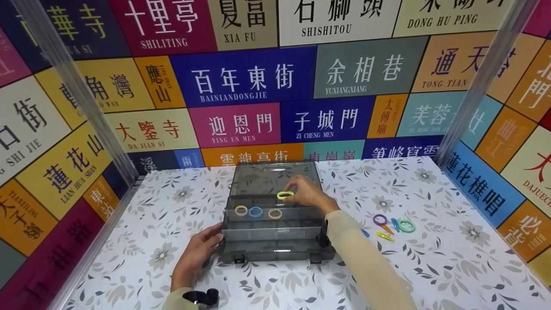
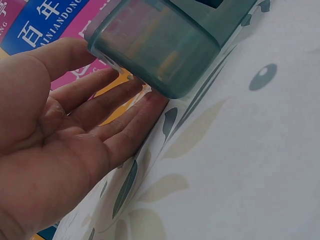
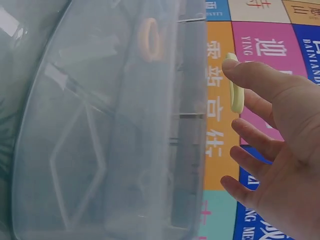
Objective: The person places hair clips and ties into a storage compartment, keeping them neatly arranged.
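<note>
The left hand (image 1: pixel 196 254) lies flat with straight fingers against the left wall of the grey organiser box (image 1: pixel 275 252) on the worktop (image 1: pixel 430 267). The right hand (image 1: pixel 308 192) pinches a yellow-green ring (image 1: pixel 285 195) above the back compartments, other fingers spread. With so light a pinch, the ring may slip into the wrong compartment.

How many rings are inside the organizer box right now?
3, in one row of the organizer box: cream ring, blue ring, tan ring. A yellow ring is pinched in the right hand above the box. Others may be hidden.
</note>
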`<state>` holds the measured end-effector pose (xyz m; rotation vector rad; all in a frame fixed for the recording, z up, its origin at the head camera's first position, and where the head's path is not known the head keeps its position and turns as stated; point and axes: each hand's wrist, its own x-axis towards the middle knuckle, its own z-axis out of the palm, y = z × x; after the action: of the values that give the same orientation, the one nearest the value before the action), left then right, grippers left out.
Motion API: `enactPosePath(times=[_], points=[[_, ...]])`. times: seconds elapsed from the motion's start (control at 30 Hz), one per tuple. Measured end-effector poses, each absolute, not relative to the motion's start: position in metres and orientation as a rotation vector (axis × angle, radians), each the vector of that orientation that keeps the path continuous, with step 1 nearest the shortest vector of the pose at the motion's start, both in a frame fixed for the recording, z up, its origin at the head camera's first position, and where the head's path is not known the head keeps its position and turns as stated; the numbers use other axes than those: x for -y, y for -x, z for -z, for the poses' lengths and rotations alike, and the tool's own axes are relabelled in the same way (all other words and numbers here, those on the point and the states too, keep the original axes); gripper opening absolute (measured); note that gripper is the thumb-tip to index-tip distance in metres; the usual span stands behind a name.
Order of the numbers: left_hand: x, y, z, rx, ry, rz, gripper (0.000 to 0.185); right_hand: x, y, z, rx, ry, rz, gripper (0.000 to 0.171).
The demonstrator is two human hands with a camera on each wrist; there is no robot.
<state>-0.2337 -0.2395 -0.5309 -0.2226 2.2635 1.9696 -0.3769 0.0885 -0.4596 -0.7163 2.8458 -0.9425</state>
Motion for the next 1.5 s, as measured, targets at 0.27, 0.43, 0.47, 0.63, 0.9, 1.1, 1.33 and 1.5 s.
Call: enactPosePath(times=[0.27,0.43,0.47,0.63,0.9,1.1,1.33,1.5], points=[[0.239,0.233,0.529,-2.253,0.245,-1.976,0.048,-0.091,0.381,0.472,-2.853,0.680,0.898,0.026],[0.240,0.233,0.531,-2.266,0.220,-1.976,0.047,-0.094,0.383,0.477,-2.824,0.713,0.906,0.021],[0.240,0.233,0.531,-2.269,0.215,-1.975,0.047,-0.094,0.383,0.478,-2.816,0.726,0.899,0.020],[0.239,0.233,0.532,-2.276,0.228,-1.973,0.047,-0.095,0.385,0.482,-2.797,0.739,0.846,0.019],[0.239,0.234,0.532,-2.282,0.248,-1.971,0.047,-0.094,0.381,0.478,-2.790,0.657,0.750,0.018],[0.238,0.233,0.530,-2.278,0.247,-1.966,0.048,-0.094,0.381,0.477,-2.774,0.646,0.701,0.019],[0.238,0.234,0.530,-2.270,0.248,-1.979,0.048,-0.094,0.381,0.477,-2.742,0.610,0.686,0.025],[0.237,0.233,0.531,-2.274,0.249,-1.977,0.048,-0.093,0.381,0.476,-2.709,0.598,0.687,0.029]])
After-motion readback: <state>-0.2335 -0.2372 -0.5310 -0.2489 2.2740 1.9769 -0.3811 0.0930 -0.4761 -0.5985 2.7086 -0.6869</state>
